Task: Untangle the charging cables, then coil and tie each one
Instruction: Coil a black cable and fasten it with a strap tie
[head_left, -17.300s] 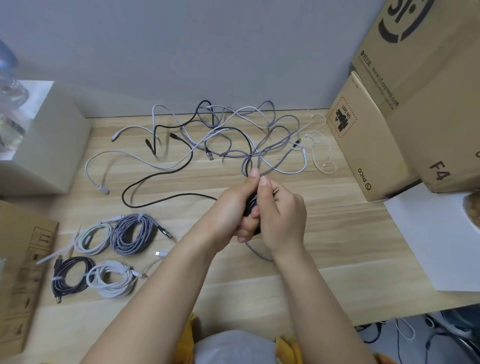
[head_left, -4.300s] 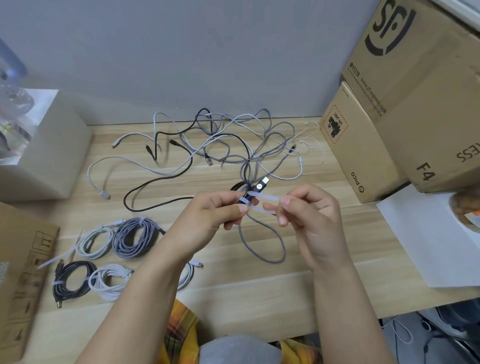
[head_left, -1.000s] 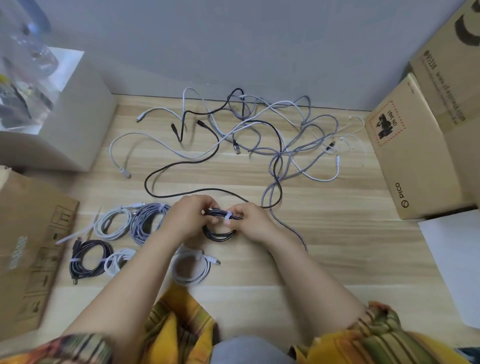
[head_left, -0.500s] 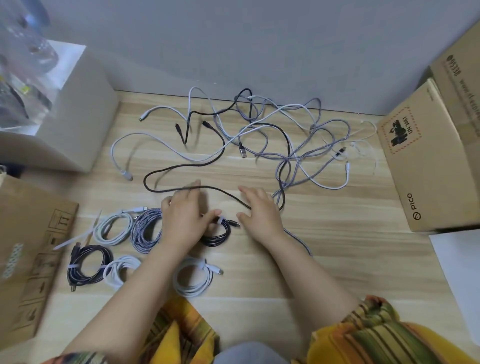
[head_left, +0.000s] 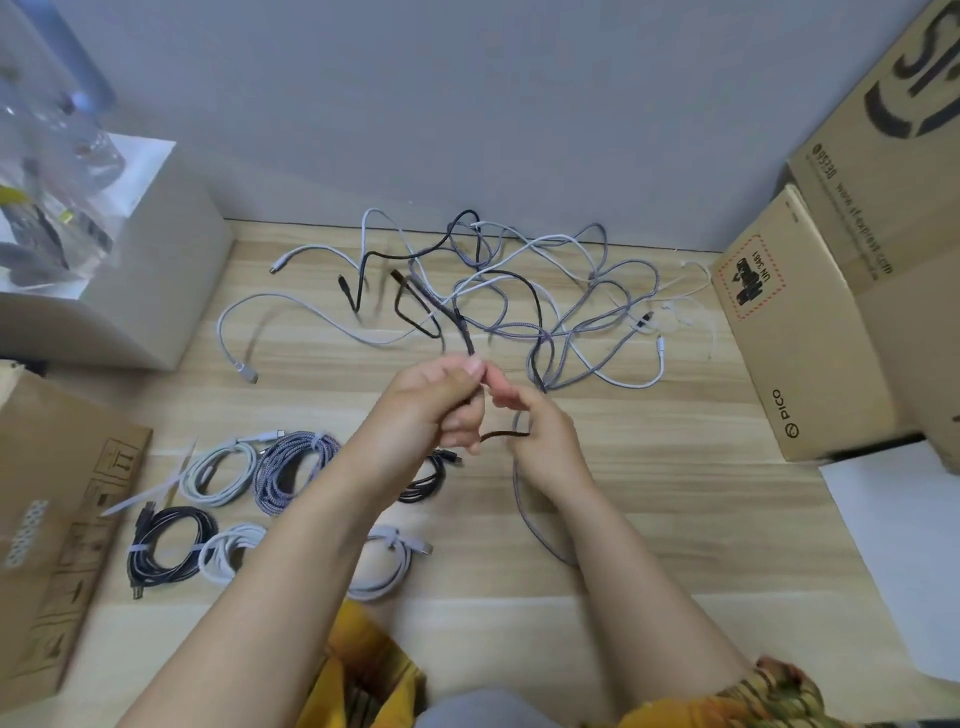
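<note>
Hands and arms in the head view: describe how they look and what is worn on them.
Both forearms are bare up to the elbows. The left hand and right hand wear no gloves, and no rings, watch or bracelets show. The yellow-orange striped plaid sleeve shows at the right elbow; matching fabric lies beside the left arm.

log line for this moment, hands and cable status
left hand: pinches black cable | right hand: holds same cable lower | coiled tied cables: on table left | tangle: still loose
</note>
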